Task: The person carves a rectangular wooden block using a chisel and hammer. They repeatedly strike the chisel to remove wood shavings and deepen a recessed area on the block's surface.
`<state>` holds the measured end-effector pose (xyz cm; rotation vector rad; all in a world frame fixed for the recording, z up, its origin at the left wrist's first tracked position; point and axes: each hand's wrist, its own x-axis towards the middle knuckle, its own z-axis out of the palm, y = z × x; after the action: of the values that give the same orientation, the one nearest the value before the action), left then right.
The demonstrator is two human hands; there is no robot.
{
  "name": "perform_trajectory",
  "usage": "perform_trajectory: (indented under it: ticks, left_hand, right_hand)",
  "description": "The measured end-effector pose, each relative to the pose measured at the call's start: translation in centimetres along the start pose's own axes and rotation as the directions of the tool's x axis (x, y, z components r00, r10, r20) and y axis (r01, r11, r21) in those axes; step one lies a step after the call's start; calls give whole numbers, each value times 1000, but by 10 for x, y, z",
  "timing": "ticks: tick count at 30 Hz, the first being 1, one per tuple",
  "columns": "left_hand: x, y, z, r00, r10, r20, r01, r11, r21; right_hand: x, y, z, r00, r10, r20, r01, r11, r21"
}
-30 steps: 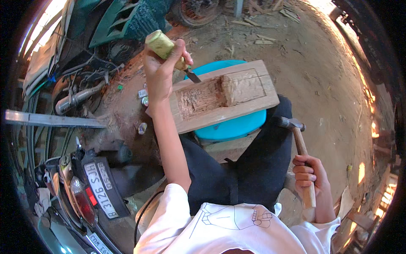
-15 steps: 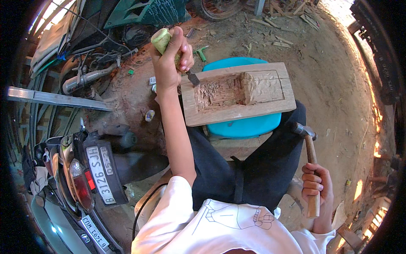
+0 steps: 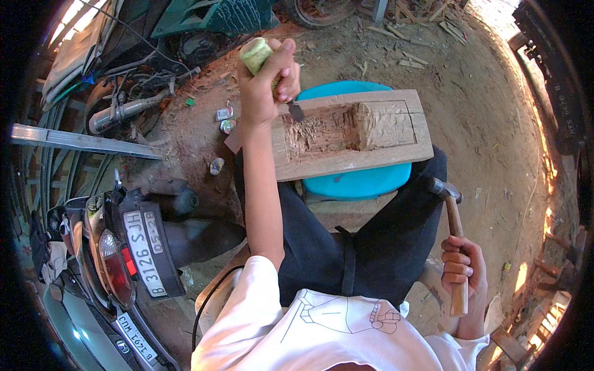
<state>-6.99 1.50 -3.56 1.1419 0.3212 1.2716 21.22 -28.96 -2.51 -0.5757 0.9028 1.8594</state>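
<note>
My left hand grips a chisel's pale yellow-green handle, its dark blade angled down at the upper left of a hollow in a pale wooden board. The hollow's left part is rough and chipped; a raised block of wood fills its right part. Whether the blade touches the wood I cannot tell. The board lies on a turquoise plastic seat between my knees. My right hand is closed on the wooden handle of a hammer, its metal head raised beside my right thigh.
A motorbike's rear is close at lower left, below a metal bar. Motorbike parts crowd the upper left. Cans lie left of the board. Wood scraps litter the dirt floor at the back.
Over the last second my left hand has moved a little to the right with the chisel along the board. The view has shifted slightly. My right hand still grips the hammer.
</note>
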Motion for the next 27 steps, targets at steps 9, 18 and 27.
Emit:
perform_trajectory:
  ticks: [9, 18, 27]
  left_hand:
    - [0, -27, 32, 999, 30, 28, -30, 999, -20]
    - [2, -42, 35, 998, 41, 51, -37, 997, -64]
    - [2, -43, 39, 999, 44, 0, -44, 998, -45]
  right_hand:
    - [-1, -1, -1, 1000, 12, 17, -12, 1000, 16]
    - [-1, -3, -3, 999, 28, 34, -27, 1000, -15]
    - [0, -1, -1, 1000, 20, 19, -20, 1000, 12]
